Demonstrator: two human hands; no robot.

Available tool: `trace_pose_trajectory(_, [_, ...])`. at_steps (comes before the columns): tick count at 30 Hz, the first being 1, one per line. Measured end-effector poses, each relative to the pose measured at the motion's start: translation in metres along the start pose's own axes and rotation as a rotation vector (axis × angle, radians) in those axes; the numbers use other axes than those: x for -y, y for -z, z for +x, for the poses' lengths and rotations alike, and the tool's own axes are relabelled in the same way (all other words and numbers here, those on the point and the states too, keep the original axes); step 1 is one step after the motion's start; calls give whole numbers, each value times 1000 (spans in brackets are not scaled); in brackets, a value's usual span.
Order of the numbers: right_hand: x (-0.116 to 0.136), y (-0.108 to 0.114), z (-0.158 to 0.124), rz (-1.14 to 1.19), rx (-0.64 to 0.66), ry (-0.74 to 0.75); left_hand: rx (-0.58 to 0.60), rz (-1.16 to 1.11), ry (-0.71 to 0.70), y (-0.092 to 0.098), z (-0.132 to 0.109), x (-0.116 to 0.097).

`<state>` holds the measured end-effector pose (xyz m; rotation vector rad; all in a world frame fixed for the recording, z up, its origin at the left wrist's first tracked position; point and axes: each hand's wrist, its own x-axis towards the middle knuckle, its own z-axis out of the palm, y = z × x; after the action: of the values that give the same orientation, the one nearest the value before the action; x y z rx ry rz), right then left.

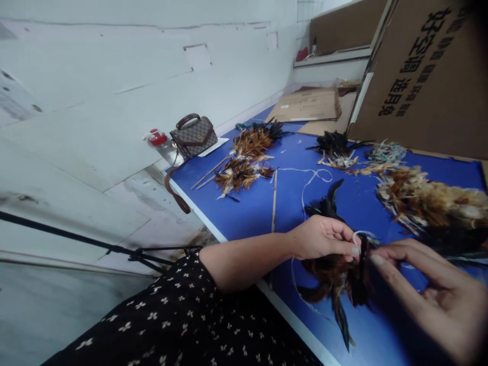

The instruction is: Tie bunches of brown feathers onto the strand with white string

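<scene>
My left hand pinches a bunch of brown and black feathers, with thumb and fingertips closed near its binding. Long dark feather tips stick out above and below that hand. A loop of thin white string stands up by the fingertips, and more string trails across the table on the left. Close by on the right, my right hand is somewhat blurred, its thumb and index finger pinched at a dark feather on the side of the bunch. My fingers partly hide where string and feathers meet.
Feather piles lie right on the blue table; black feathers lie behind. Finished-looking feather bundles on sticks lie left, near a handbag and red-capped bottle. A large cardboard box stands at the back right.
</scene>
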<state>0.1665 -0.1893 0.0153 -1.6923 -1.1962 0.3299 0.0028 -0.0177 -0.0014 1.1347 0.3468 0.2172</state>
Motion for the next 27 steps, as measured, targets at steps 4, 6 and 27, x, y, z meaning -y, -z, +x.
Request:
trace_pose_trajectory(4, [-15, -7, 0, -86, 61, 187, 8, -1, 8, 2, 0, 2])
trace_pose_trajectory(6, [-17, -9, 1, -97, 68, 187, 16, -1, 15, 2, 0, 1])
trace_pose_trajectory(27, [-8, -11, 4, -55, 62, 135, 42, 50, 60, -1, -3, -9])
